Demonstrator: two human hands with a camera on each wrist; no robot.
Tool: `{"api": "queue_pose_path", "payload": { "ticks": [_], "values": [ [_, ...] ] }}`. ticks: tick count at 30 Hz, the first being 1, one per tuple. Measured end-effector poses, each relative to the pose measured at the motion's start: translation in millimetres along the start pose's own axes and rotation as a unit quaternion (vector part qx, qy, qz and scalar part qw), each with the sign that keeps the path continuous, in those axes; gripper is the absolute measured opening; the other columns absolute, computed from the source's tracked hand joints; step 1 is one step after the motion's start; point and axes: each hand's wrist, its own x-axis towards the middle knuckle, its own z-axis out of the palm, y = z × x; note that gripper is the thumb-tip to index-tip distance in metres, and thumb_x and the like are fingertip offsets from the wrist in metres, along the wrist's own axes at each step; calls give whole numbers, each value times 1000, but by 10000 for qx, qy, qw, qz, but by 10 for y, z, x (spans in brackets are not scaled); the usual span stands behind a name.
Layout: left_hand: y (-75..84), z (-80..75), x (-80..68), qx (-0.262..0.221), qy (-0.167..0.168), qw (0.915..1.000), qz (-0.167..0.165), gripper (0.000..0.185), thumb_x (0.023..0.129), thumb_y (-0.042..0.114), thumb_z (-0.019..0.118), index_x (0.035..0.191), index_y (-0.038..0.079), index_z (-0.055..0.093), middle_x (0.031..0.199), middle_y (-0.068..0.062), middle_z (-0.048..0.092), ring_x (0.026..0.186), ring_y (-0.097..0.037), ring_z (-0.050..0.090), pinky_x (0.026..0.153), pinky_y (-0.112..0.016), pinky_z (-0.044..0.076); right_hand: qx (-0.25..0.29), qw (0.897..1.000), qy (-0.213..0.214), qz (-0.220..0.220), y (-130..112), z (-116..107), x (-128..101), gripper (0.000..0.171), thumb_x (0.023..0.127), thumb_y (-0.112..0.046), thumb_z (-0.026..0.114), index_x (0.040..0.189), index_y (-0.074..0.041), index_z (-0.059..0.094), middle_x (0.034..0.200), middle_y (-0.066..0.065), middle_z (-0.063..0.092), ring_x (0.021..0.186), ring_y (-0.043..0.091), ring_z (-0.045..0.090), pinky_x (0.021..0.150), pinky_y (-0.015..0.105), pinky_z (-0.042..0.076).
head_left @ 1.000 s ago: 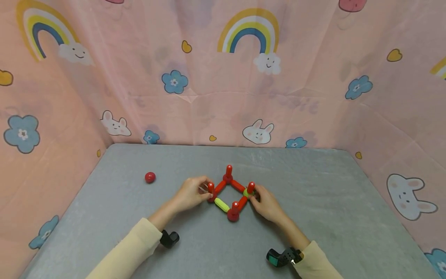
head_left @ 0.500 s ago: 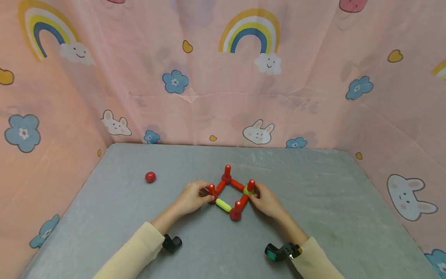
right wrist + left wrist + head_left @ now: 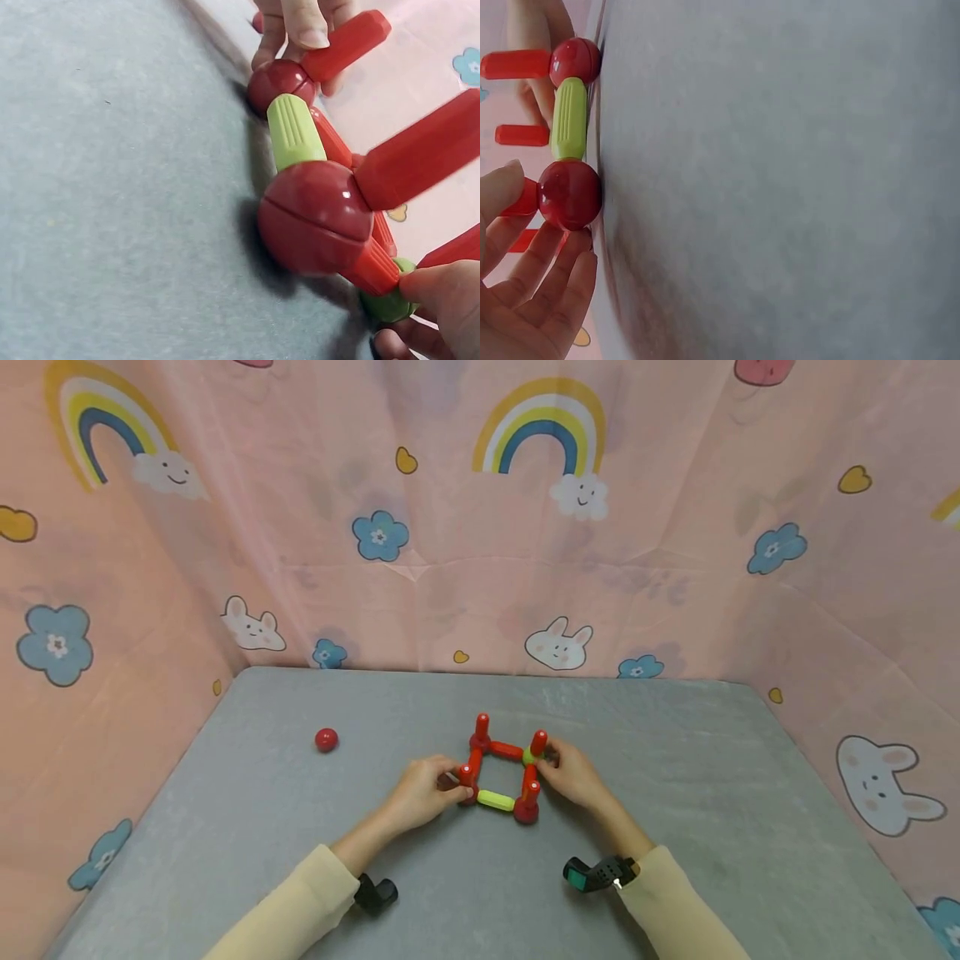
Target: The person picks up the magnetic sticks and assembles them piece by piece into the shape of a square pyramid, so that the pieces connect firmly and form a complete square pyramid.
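1. A square frame of red plastic rods, one lime-green rod and ball joints (image 3: 501, 770) lies near the middle of the grey tabletop (image 3: 675, 793), its four upright red pegs already standing.
2. The left hand (image 3: 427, 791) pinches the near-left corner with its fingers (image 3: 525, 255).
3. The right hand (image 3: 573, 774) pinches the far-right green ball.
4. A loose red plastic ball (image 3: 326, 740) lies well apart on the left, not yet used.

bright, even light | soft shadows | wrist views blurred close | edges warped
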Motion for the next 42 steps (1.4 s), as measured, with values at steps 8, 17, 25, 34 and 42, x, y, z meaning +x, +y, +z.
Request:
{"api": "queue_pose_path", "payload": {
  "ticks": [8, 17, 25, 34, 42],
  "values": [
    [38, 22, -17, -4, -110, 9999, -52, 15, 78, 13, 72, 92, 9, 69, 89, -2, 64, 73, -11, 64, 58, -19, 48, -58, 9999, -22, 124, -15, 4, 67, 29, 85, -12, 60, 112, 0, 59, 107, 16, 61, 78, 20, 55, 67, 31, 47],
    [26, 43, -30, -115, -123, 9999, 11, 15, 78, 12, 73, 91, 9, 69, 91, -2, 64, 74, -11, 65, 60, -19, 49, 97, 9998, 6, 170, -23, 32, 90, 29, 86, -13, 61, 112, -2, 59, 107, 15, 61, 75, 19, 53, 59, 26, 43],
    [44, 44, -39, -262, -183, 9994, -103, 15, 80, 13, 71, 95, 10, 68, 91, 0, 64, 76, -11, 63, 61, -20, 49, 705, 9968, 377, 91, 28, 42, -43, 36, 88, -9, 59, 121, 3, 51, 116, 21, 56, 83, 23, 59, 66, 27, 48],
    [67, 49, -56, -606, -9, 9981, -101, 17, 81, 9, 68, 98, 9, 65, 93, -1, 65, 82, -11, 64, 69, -19, 51, 825, 9951, 516, -173, 37, 10, -344, 22, 87, -3, 58, 108, -6, 60, 101, 9, 64, 80, 19, 62, 65, 25, 48],
    [98, 57, -86, -672, -85, 9975, -176, 16, 83, 8, 66, 99, 10, 63, 94, -2, 67, 77, -12, 66, 63, -20, 51, 860, 9917, 141, -940, -19, -13, -560, 32, 83, 6, 56, 111, -7, 60, 104, 5, 62, 87, 18, 62, 71, 26, 51]
  ]
}}
